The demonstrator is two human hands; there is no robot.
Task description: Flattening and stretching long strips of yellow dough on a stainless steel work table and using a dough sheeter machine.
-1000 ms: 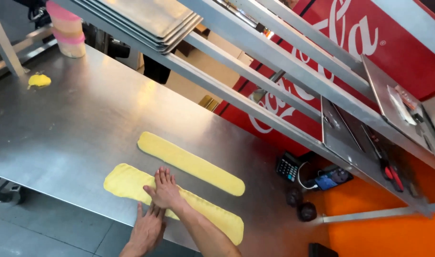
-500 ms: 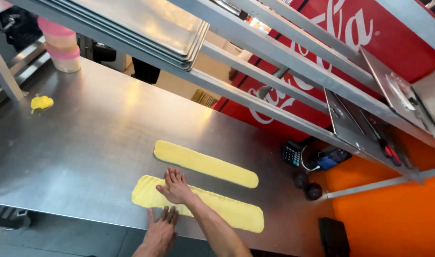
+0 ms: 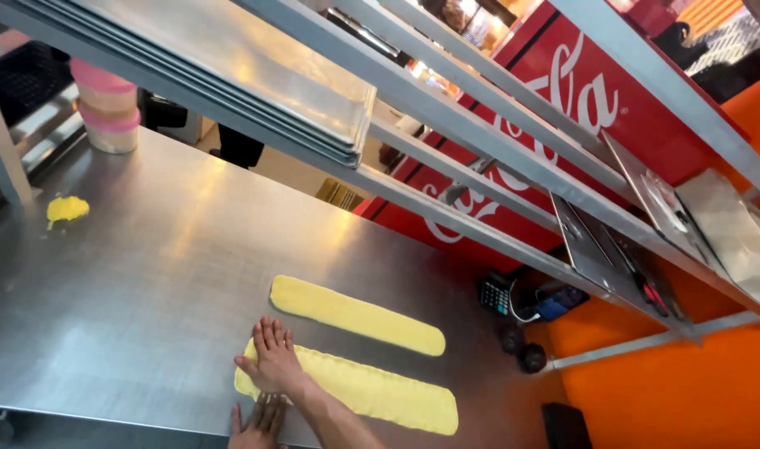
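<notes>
Two long flat strips of yellow dough lie side by side on a steel table [image 3: 147,274]. My right hand [image 3: 272,359] rests flat, palm down and fingers together, on the left end of the near strip [image 3: 380,392]. The far strip [image 3: 355,314] lies untouched just beyond my fingertips. My left hand [image 3: 255,422] is flat at the table's front edge, right below my right hand, partly cut off by the frame; it holds nothing.
A small lump of yellow dough [image 3: 66,208] sits at the far left. A pink and beige stack of tubs [image 3: 105,104] stands at the back left corner. Metal trays [image 3: 230,66] lie stacked on a shelf overhead. A red cooler [image 3: 563,108] stands behind the table.
The view has shifted, so the strips and hands sit further right and lower. My right hand stays on the left end of the near strip; my left hand has dropped to the table's edge.
</notes>
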